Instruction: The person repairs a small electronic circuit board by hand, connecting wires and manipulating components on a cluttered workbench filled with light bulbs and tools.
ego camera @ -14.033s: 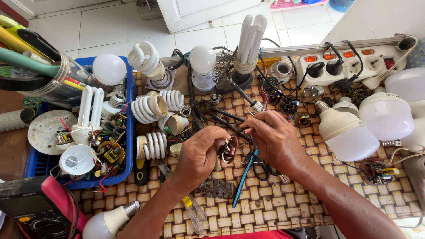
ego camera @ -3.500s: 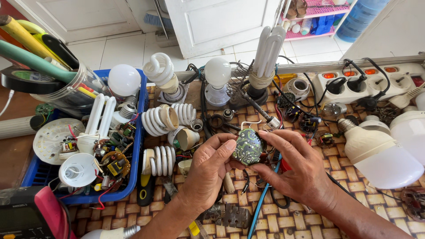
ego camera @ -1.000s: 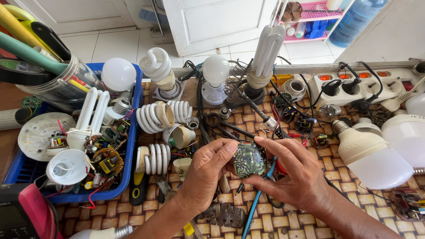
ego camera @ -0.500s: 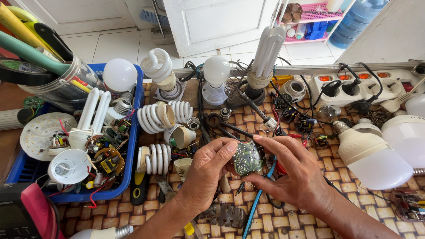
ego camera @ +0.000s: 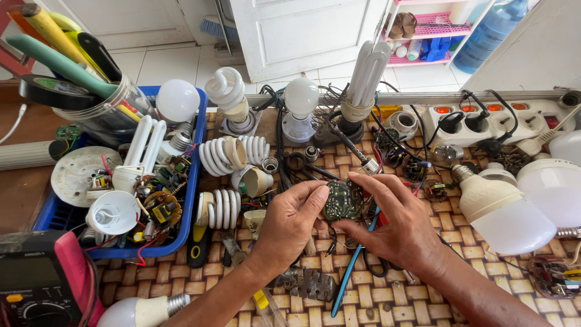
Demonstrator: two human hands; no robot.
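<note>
So the two hands meet over the middle of the woven mat (ego camera: pixel 423 303), left hand (ego camera: pixel 290 221) and right hand (ego camera: pixel 396 227) pinching a round circuit board (ego camera: pixel 342 200) between them. Off to the left sits a tray (ego camera: pixel 190 181) full of bulb parts, with a jar of tools (ego camera: pixel 100 106) behind it and a multimeter (ego camera: pixel 36 284) in front. Behind the hands stands a row of bulbs in sockets (ego camera: pixel 301 103), a power strip (ego camera: pixel 496 118) is at the back right, and a big bulb (ego camera: pixel 505 212) lies to the right of the hands.

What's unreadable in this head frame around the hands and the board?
- Round circuit board: far face hidden, edges covered by left hand and right hand fingers.
- Board's solder detail: too small.
- Multimeter: cut off by the bottom-left edge.
- Large white bulb: cut off by the right edge.
</note>
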